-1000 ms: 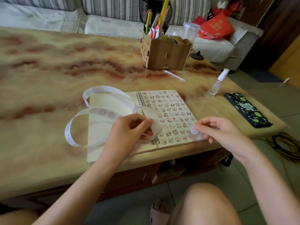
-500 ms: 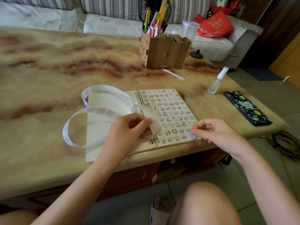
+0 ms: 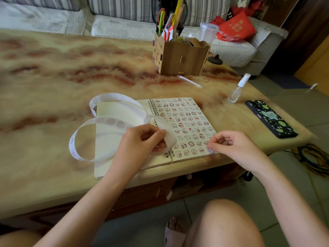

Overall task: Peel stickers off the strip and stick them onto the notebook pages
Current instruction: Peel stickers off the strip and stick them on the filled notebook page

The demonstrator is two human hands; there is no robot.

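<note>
Your left hand (image 3: pixel 140 139) pinches the end of the white sticker strip (image 3: pixel 106 122) between thumb and fingers, above the spiral of the open notebook (image 3: pixel 187 122). The rest of the strip curls in big loops over the blank left page and out onto the table (image 3: pixel 53 77) to the left. Your right hand (image 3: pixel 233 145) has its fingers curled, and thumb and forefinger tips close together on a small round sticker (image 3: pixel 209 150) at the near right corner of the right page. It is not clear whether that sticker already lies flat. The right page is covered with rows of little cartoon stickers.

The notebook lies near the front edge of a table with a beige and reddish marble pattern. Far behind it stands a wooden organizer box (image 3: pixel 179 57) full of pens and scissors. To the right are a small clear spray bottle (image 3: pixel 237 90) and a dark phone (image 3: pixel 270 118) with green spots, near the table edge. Behind the table is a striped sofa (image 3: pixel 124 27) with a red bag (image 3: pixel 236 27) on it. On the tiled floor (image 3: pixel 293 107) at the right lie coiled cables (image 3: pixel 311 157).
</note>
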